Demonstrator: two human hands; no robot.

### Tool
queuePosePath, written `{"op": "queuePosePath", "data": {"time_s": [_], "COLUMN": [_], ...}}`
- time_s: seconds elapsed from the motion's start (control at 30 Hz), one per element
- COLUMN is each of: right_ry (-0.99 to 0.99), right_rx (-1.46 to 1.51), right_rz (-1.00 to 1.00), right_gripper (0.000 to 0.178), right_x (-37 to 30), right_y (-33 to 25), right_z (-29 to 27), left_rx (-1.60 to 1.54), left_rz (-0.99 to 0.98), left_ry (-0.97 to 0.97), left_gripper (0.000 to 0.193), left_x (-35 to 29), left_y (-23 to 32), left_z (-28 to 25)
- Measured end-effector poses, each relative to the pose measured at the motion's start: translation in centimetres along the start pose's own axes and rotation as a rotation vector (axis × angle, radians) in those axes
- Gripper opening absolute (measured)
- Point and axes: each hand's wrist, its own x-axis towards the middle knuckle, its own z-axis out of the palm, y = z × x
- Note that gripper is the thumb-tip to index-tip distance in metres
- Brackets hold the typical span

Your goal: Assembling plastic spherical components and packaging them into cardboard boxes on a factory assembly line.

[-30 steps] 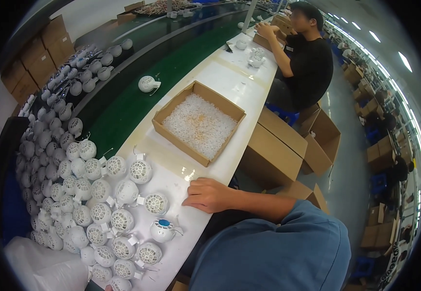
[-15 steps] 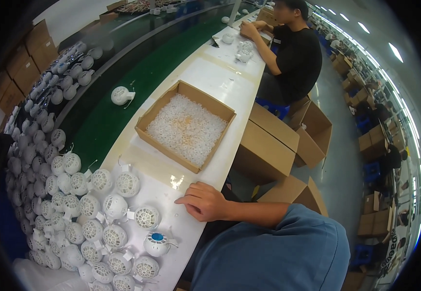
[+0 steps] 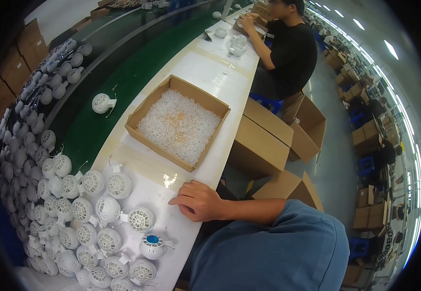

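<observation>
My right hand (image 3: 197, 201) rests on the edge of the white workbench (image 3: 167, 230), index finger stretched out and the other fingers loosely bent. Nothing shows in it, though its underside is hidden. Left of it sit several white latticed plastic balls with short necks, the nearest being one ball (image 3: 140, 219). Just below that lies a white ball with a blue round top (image 3: 152, 246). Beyond the hand stands a shallow cardboard box (image 3: 158, 153) filled with small translucent rings or beads (image 3: 179, 123). My left hand is out of the picture.
A green conveyor belt (image 3: 82, 128) runs along the bench's far side, bearing a lone ball (image 3: 103, 103). More balls crowd the left (image 3: 23, 160). A co-worker in black (image 3: 293, 53) sits farther up the bench. Large open cartons (image 3: 259, 140) stand on the floor at right.
The view has shifted slightly, moving most things a little left. The lone ball on the green belt has moved farther left and nearer. My right hand stays in its place on the bench.
</observation>
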Motion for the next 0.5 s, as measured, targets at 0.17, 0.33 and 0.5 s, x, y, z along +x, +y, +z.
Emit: {"op": "queuePosePath", "data": {"time_s": [0.17,0.33,0.5], "right_ry": [-0.041,-0.061,-0.084], "right_rx": [-0.017,-0.034,-0.046], "right_rz": [0.006,0.007,0.009], "right_gripper": [0.024,0.024,0.023], "right_x": [0.2,0.2,0.4], "right_y": [-0.3,-0.2,-0.3], "right_z": [-0.1,0.0,-0.2], "left_rx": [0.034,0.044,0.085], "left_rz": [0.02,-0.012,-0.03], "left_ry": [-0.003,-0.015,-0.04], "left_gripper": [0.054,0.056,0.058], "left_x": [0.0,-0.2,-0.3], "left_y": [0.4,-0.4,-0.8], "left_z": [0.0,-0.7,-1.2]}}
